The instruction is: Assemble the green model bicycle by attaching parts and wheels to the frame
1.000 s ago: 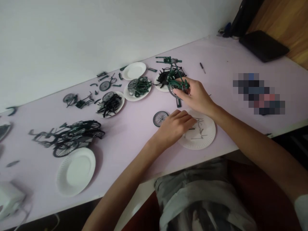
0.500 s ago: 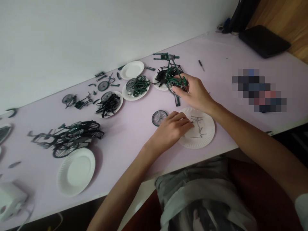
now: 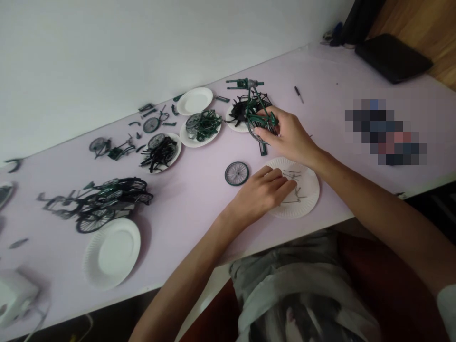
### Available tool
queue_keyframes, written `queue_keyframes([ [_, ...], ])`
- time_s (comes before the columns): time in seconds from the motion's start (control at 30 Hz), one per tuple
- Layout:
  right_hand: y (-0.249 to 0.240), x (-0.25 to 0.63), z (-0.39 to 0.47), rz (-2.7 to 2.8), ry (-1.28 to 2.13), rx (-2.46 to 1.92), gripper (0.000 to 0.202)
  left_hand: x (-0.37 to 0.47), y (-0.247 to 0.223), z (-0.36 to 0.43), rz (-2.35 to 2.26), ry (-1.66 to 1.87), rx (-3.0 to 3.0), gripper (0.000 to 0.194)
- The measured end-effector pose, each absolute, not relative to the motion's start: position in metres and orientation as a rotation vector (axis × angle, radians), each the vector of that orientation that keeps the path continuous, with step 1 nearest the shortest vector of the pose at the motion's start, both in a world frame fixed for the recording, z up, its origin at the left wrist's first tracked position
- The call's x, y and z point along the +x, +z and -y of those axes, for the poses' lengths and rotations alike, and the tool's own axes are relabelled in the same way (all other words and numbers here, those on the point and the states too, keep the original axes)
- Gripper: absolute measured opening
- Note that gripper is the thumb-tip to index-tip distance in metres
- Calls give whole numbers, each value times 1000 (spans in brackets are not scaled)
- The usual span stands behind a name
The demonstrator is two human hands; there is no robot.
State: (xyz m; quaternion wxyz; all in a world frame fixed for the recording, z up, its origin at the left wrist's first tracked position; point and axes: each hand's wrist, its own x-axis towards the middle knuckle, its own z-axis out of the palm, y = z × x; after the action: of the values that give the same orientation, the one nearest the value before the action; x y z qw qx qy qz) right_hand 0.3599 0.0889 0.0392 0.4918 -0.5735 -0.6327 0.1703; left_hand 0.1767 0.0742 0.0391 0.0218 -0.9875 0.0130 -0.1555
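My right hand (image 3: 290, 133) is closed round a green model bicycle frame (image 3: 257, 97) with a spoked wheel at its lower end, held up over the table. Beneath my left hand (image 3: 265, 187) is a white paper plate (image 3: 309, 185) carrying several thin metal rods (image 3: 294, 176). The left fingers are drawn together low over these rods, and whatever they pinch is hidden. A loose spoked wheel (image 3: 237, 174) with a green rim lies just left of that hand. Below the held frame lies a small dark green part (image 3: 262, 148).
Behind the held frame is a plate of black parts (image 3: 239, 113). Leftward are plates of green parts (image 3: 208, 126) and black parts (image 3: 160, 154), two bare plates (image 3: 194, 101), and assembled model bicycles (image 3: 114, 199). A small screwdriver (image 3: 298, 93) and a black flat case (image 3: 394, 58) lie right.
My left hand has slid a little to the right over the plate, uncovering more of the loose wheel. The right hand with the bicycle frame has hardly moved.
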Motion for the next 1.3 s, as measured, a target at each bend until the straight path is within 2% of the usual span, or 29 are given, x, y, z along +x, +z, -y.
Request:
queue_keyframes([
  [0.23, 37, 360, -90, 1535, 403, -1383, 21, 175, 36, -75, -24, -620, -3064, 23],
  [0.43, 37, 361, -91, 1547, 379, -1403, 14, 173, 43, -76, -103, -509, -2889, 25],
  [0.83, 35, 361, -91, 1548, 387, -1424, 20, 184, 45, -86, -339, -506, -2907, 24],
  [0.93, 35, 361, -92, 1539, 402, -1409, 20, 185, 50, -92, -192, -532, -3038, 23],
  [1.07, 35, 362, -93, 1514, 430, -1428, 22, 180, 53, -100, 135, -741, -3356, 17],
  [1.3, 37, 363, -92, 1536, 441, -1419, 21, 163, 56, -106, 335, -878, -3543, 25],
])
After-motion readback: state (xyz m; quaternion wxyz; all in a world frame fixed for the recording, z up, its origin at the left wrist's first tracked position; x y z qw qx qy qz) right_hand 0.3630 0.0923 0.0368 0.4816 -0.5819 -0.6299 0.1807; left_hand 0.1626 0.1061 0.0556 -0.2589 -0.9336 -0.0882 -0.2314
